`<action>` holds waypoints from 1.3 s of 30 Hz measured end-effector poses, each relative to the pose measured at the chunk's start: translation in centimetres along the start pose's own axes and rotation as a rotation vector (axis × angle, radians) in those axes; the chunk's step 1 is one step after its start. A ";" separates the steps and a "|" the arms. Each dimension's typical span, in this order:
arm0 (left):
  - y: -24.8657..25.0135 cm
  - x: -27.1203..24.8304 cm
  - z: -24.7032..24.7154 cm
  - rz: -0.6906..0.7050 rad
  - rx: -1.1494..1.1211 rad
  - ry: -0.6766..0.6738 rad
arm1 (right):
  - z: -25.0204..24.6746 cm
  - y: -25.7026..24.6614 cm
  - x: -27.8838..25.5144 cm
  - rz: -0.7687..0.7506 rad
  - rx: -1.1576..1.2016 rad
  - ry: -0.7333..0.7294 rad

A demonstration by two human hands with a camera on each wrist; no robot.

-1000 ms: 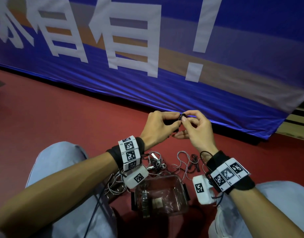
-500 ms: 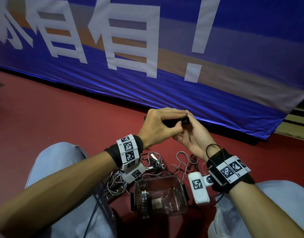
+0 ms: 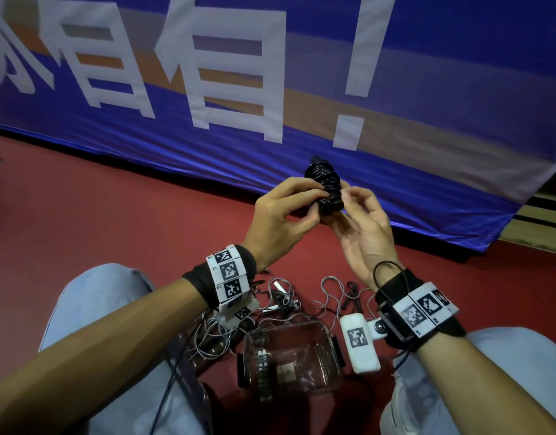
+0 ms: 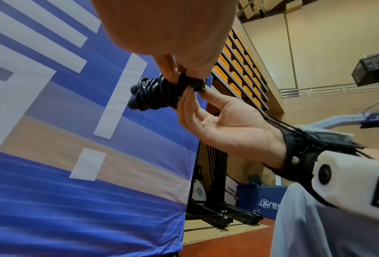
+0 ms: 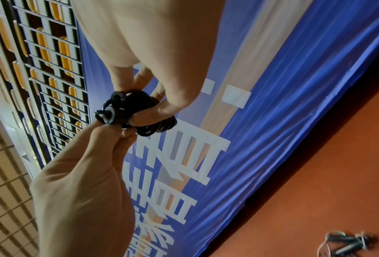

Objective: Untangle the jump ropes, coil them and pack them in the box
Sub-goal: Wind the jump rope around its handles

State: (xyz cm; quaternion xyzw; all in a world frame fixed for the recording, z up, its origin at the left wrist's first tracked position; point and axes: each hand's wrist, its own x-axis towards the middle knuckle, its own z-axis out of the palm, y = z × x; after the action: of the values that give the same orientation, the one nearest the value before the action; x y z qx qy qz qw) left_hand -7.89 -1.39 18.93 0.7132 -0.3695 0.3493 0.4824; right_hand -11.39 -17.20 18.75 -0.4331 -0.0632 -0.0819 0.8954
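Observation:
A black jump rope (image 3: 325, 183), wound into a tight bundle round its handles, is held up in front of the banner. My left hand (image 3: 314, 199) grips its lower part from the left with curled fingers. From the right, my right hand (image 3: 344, 196) is turned palm up and pinches the bundle with thumb and fingertips. In the left wrist view the black jump rope (image 4: 155, 93) juts out past both hands, handle ends outward. The right wrist view shows the black jump rope (image 5: 140, 114) end-on. The clear plastic box (image 3: 330, 359) stands on the floor between my knees.
A tangle of grey jump ropes (image 3: 279, 306) lies on the red floor beyond the box, with dark handles (image 5: 346, 243) nearby. A blue banner (image 3: 176, 152) hangs close ahead. My knees in light jeans (image 3: 91, 309) flank the box. Something small lies inside the box at its left.
Both hands have risen a little. The black bundle has tipped up and now stands above the fingers. My right hand has turned further palm up.

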 end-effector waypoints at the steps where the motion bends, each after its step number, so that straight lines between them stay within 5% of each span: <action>1: 0.1 0.0 -0.1 0.024 0.006 -0.003 | 0.1 -0.3 0.0 -0.025 -0.033 -0.027; 12: -0.7 0.3 -1.8 0.268 0.164 -0.210 | -1.9 -3.3 1.0 -0.256 -0.792 -0.274; 18: -0.9 0.3 -2.0 0.291 0.216 -0.279 | -2.6 -2.8 1.2 -0.272 -0.939 -0.286; 39: 0.2 0.5 -1.3 0.122 0.185 -0.044 | -0.8 -0.8 0.6 -0.183 -0.632 -0.173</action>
State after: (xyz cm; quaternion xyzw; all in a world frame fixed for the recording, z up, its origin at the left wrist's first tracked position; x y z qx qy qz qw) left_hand -8.01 -0.29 19.83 0.7383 -0.3892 0.3949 0.3841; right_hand -10.96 -18.36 18.95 -0.6870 -0.1489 -0.1402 0.6973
